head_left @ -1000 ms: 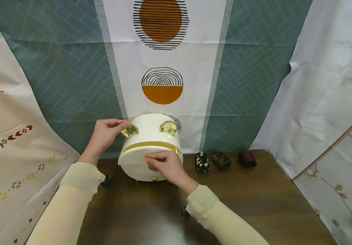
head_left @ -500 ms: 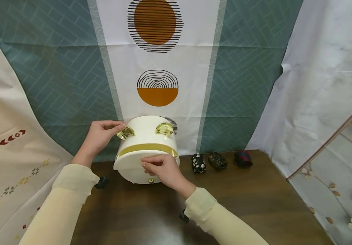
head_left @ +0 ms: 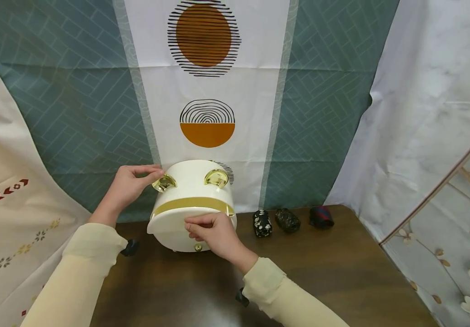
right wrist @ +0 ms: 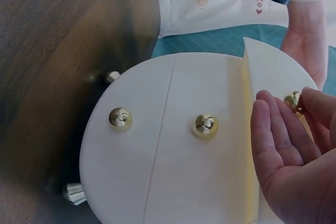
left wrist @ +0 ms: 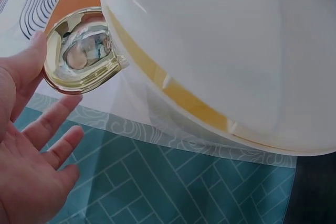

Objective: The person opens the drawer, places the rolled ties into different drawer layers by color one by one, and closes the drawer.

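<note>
A white rounded drawer box (head_left: 194,177) with shiny gold ears stands at the back of the table, its top drawer front (right wrist: 273,69) jutting past the drawers below. My left hand (head_left: 130,187) holds the rim of the left gold ear (left wrist: 81,51) between thumb and fingertip, its other fingers spread beneath. At the front, my right hand (head_left: 214,234) pinches the gold knob (right wrist: 294,100) of the top drawer with thumb and finger. Two lower gold knobs, a middle knob (right wrist: 205,126) and a bottom knob (right wrist: 121,119), are untouched. The drawer's inside is hidden.
Right of the box lie three small rolled cloth pieces: a black floral roll (head_left: 262,223), a dark patterned roll (head_left: 287,220) and a red and blue roll (head_left: 322,217). A hanging cloth (head_left: 321,113) rises behind the brown table (head_left: 300,268).
The whole scene sits slightly further left and lower in the head view. Both hands keep their holds on the ear and the knob. Any drawer movement is too small to tell.
</note>
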Demonstrator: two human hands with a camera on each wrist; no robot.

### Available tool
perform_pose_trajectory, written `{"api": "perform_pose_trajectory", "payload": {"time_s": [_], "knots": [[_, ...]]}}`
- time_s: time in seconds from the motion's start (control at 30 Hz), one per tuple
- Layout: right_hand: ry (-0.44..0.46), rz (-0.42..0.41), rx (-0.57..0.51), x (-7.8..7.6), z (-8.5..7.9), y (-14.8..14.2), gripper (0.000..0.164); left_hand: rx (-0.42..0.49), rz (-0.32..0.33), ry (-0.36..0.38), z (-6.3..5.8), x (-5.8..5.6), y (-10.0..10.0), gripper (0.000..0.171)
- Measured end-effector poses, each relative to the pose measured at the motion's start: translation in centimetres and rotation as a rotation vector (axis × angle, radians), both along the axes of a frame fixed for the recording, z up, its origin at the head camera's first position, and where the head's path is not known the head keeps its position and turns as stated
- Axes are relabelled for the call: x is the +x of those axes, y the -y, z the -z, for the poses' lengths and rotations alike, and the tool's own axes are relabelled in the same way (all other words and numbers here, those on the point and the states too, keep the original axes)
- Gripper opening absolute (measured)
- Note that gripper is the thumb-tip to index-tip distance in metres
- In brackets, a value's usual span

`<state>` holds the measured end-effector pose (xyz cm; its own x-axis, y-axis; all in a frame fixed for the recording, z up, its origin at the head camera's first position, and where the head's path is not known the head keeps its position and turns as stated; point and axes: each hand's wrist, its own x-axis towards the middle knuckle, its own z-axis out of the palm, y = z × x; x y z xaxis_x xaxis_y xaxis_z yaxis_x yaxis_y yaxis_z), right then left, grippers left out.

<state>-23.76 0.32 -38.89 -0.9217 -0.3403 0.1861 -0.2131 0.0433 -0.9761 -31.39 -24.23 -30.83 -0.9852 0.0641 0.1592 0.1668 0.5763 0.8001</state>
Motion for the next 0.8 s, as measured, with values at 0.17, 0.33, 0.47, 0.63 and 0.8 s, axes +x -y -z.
{"api": "perform_pose_trajectory", "payload": {"time_s": [0.17, 0.33, 0.47, 0.63, 0.8], "knots": [[0.004, -0.004, 0.002, 0.4, 0.2, 0.1, 0.019, -0.013, 0.011, 0.01, 0.3, 0.3, 0.3, 0.061], [-0.021, -0.023, -0.01, 0.6, 0.2, 0.0, 0.02, -0.009, 0.018, 0.012, 0.1, 0.5, 0.3, 0.061], [-0.047, -0.027, 0.004, 0.8, 0.0, -0.1, 0.021, 0.0, 0.019, 0.016, -0.2, 0.5, 0.2, 0.059], [-0.082, -0.035, 0.028, 1.9, -1.2, -0.6, 0.021, 0.031, 0.03, 0.02, -0.3, 0.2, -0.1, 0.057], [-0.062, -0.042, 0.045, 2.6, -2.1, -1.0, 0.02, 0.062, 0.041, 0.025, -0.2, 0.0, -0.2, 0.058]]}}
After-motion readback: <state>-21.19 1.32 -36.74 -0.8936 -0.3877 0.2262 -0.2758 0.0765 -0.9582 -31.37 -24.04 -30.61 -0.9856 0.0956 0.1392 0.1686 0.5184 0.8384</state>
